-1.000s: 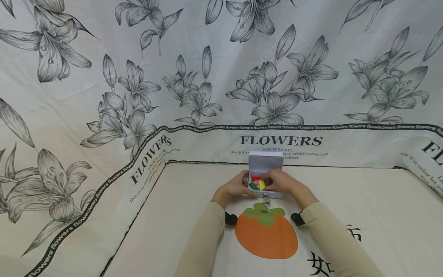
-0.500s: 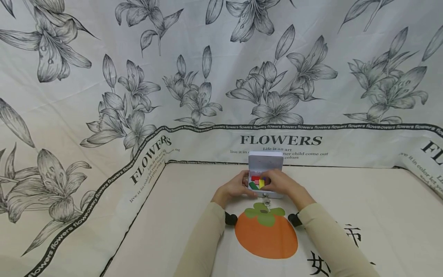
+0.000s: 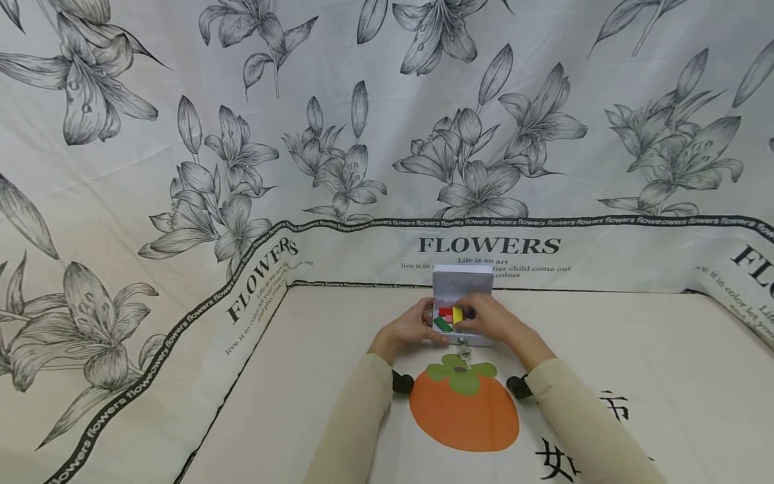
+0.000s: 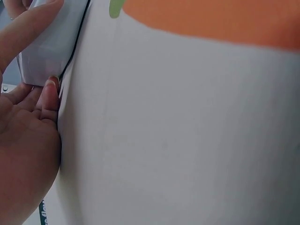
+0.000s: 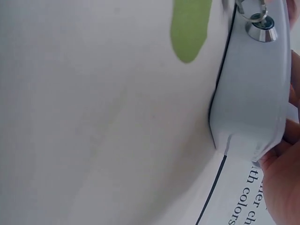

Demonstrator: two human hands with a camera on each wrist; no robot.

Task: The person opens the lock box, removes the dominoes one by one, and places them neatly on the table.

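A small pale metal cash box (image 3: 478,340) stands with its lid (image 3: 462,282) raised near the far edge of the table. Colored blocks lie inside, among them a red block (image 3: 445,311) and a green block (image 3: 443,325). My left hand (image 3: 411,324) grips the box's left end, thumb across the front and fingers at the side, as the left wrist view shows. Over the right part of the box, my right hand (image 3: 492,317) pinches a yellow block (image 3: 457,314) between thumb and fingers. That hand hides the right part of the interior.
A key ring (image 5: 255,14) hangs from the box's front lock (image 5: 262,30). The light tablecloth (image 3: 290,390) bears a printed orange persimmon (image 3: 464,413) in front of the box. Behind rises a flower-printed curtain (image 3: 338,255), close to the lid.
My right hand has shifted slightly, and the yellow block has risen and turned more upright at its fingertips. My left hand and the box have stayed in place.
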